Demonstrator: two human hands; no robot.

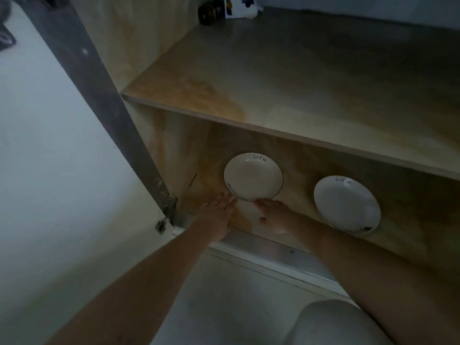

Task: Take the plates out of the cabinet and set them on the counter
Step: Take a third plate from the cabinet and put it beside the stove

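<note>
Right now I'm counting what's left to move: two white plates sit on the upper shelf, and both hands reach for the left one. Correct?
Not quite. The head view shows both plates, left plate and right plate, on the lower shelf, under the upper shelf. The left hand and right hand do reach for the left one.

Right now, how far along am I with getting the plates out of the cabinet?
Nothing looks done yet: both plates sit on the lower shelf. In hand: your left hand and right hand are at the near rim of the left plate, not lifting. Left: that plate, then the right plate.
</note>
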